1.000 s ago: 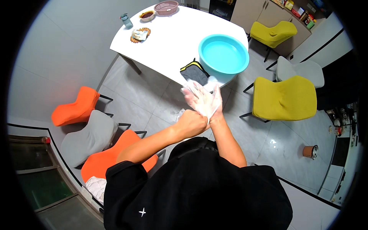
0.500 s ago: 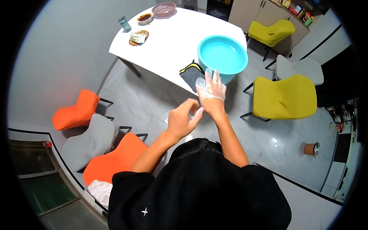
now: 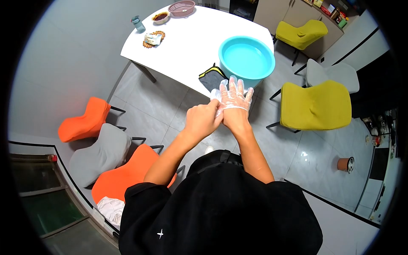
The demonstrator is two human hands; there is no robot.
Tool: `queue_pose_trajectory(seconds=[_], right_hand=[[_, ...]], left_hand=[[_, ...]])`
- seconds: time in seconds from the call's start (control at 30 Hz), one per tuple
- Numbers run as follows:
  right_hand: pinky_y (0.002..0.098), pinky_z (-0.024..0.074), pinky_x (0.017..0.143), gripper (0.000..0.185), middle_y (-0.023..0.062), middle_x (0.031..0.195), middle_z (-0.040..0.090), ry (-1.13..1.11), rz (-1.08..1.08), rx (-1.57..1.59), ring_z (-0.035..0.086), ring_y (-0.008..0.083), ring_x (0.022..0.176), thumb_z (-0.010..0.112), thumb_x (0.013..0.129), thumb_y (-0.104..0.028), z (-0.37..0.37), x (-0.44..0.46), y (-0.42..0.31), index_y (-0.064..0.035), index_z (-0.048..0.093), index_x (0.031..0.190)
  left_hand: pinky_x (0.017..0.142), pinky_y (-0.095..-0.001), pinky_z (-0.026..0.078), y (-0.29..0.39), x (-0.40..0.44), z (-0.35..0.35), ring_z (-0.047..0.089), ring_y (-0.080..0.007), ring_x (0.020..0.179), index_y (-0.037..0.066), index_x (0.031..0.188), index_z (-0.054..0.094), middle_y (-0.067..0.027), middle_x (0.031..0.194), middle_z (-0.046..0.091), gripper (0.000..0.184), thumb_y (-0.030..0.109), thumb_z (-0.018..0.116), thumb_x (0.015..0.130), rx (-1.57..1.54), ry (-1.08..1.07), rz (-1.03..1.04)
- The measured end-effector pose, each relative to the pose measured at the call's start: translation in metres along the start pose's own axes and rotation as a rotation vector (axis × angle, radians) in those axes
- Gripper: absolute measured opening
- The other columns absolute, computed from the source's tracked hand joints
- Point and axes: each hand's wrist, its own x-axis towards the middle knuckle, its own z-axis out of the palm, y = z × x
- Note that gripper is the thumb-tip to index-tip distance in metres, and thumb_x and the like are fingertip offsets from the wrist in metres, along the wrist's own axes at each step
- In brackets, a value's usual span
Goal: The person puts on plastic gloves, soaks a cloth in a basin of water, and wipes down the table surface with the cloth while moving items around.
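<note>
A clear disposable plastic glove [image 3: 233, 102] covers my right hand [image 3: 236, 97], whose fingers are spread toward the table. The glove's cuff edge crosses near the wrist. My bare left hand [image 3: 201, 122] is closed on the glove at the thumb side of the right hand, and its fingertips are partly hidden there. Just beyond the gloved fingers stands a turquoise basin [image 3: 244, 77] at the table's near right edge. A grey cloth with yellow edging [image 3: 209, 79] lies beside the basin, partly behind the gloved hand.
On the white table [image 3: 191, 42] are a pink basket [image 3: 182, 13], a bowl of dark liquid [image 3: 161, 22], a bottle [image 3: 138, 24] and a packet [image 3: 153, 39] on a beaded mat. Yellow chairs [image 3: 312, 108] stand right; orange chairs [image 3: 127, 176] and a grey chair [image 3: 102, 148] stand left.
My left hand has moved up from the wrist and closed on the glove's thumb side. The right hand's fingers are spread wider.
</note>
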Motion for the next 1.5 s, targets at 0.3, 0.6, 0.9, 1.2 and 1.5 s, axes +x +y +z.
queue_pose_trajectory(seconds=[0.3,0.6,0.9,1.2,1.5], right_hand=[[0.0692,0.0083,0.123,0.072,0.0196,0.169,0.027,-0.042,-0.007,-0.048,0.022,0.0400,0.157,0.063,0.091,-0.032,0.013,-0.002,0.000,-0.0144,0.041,0.158],[0.0663,0.0205,0.121,0.060,0.0191,0.151,0.054,-0.151,0.003,0.030,0.049,0.0370,0.142,0.059,0.094,-0.030,0.020,-0.002,0.003,-0.0071,0.052,0.149],[0.0585,0.0290,0.119,0.045,0.0140,0.132,0.069,-0.337,0.042,0.107,0.062,0.0323,0.128,0.056,0.094,-0.030,0.015,0.002,-0.005,-0.0103,0.065,0.133],[0.0602,0.0384,0.105,0.049,0.0141,0.145,0.059,-0.342,-0.261,0.228,0.057,0.0287,0.131,0.057,0.095,-0.040,0.071,0.010,0.018,-0.0220,0.060,0.139],[0.0733,0.0142,0.119,0.064,0.0136,0.168,0.032,0.207,-0.130,0.561,0.032,0.0458,0.152,0.050,0.101,-0.051,0.111,0.008,0.016,-0.0285,0.039,0.159]], left_hand=[[0.059,-0.0492,0.053,-0.002,0.000,0.009,0.068,-0.0364,0.062,0.009,0.094,0.071,-0.0150,0.066,0.068,0.015,0.024,0.068,0.090,0.140,-0.078,0.082],[0.065,-0.0324,0.047,-0.025,0.012,0.033,0.060,-0.0150,0.068,0.000,0.088,0.066,-0.0057,0.072,0.063,0.019,0.016,0.057,0.092,-0.696,-0.119,-0.313],[0.060,-0.0445,0.053,0.000,0.012,0.011,0.071,-0.0325,0.071,0.006,0.083,0.067,-0.0171,0.068,0.067,0.018,0.024,0.068,0.083,0.045,-0.113,-0.120],[0.046,-0.0374,0.051,0.000,0.029,0.033,0.071,-0.0236,0.056,0.009,0.097,0.051,-0.0078,0.064,0.068,0.021,0.018,0.067,0.087,0.479,-0.088,0.482],[0.050,-0.0362,0.051,0.011,0.011,0.042,0.070,-0.0245,0.062,0.010,0.096,0.055,-0.0145,0.074,0.068,0.017,0.021,0.066,0.090,0.753,-0.026,0.702]])
